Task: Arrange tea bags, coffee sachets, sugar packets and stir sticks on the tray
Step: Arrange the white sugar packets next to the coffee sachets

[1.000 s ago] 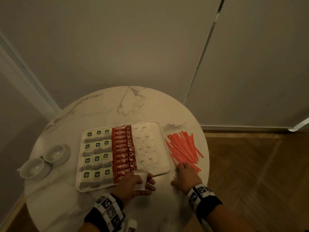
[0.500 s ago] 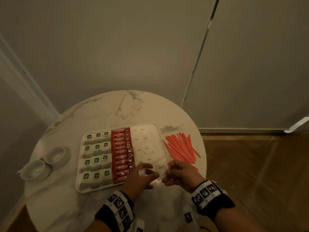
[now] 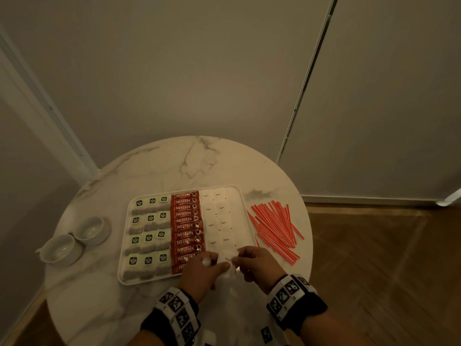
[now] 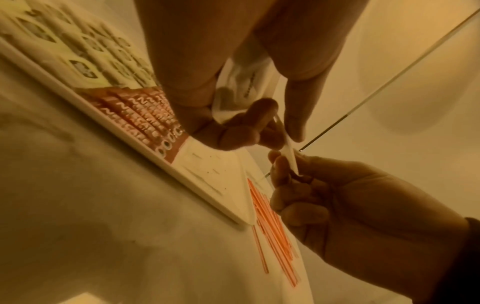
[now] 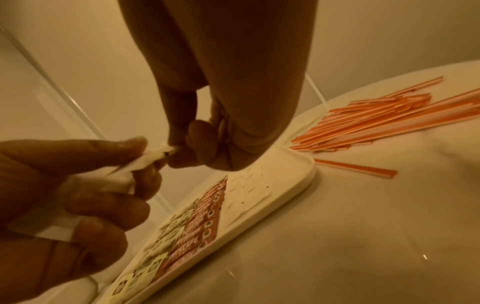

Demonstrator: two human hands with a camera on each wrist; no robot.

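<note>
The right hand [image 3: 259,267] has left the stir sticks [image 3: 274,228], which lie beyond it off the tray [image 3: 245,213], and now pinches one sugar packet [image 3: 227,260] from the small stack gripped in the left hand [image 3: 202,273]. Both hands meet over the tray's near edge, so I judge the sugar rows are still being filled. Ahead of the left hand sit twelve tea bags [image 3: 149,236] and about eleven coffee sachets [image 3: 186,228]. About eight sugar packets lie ahead. The sticks are too tangled to count.
</note>
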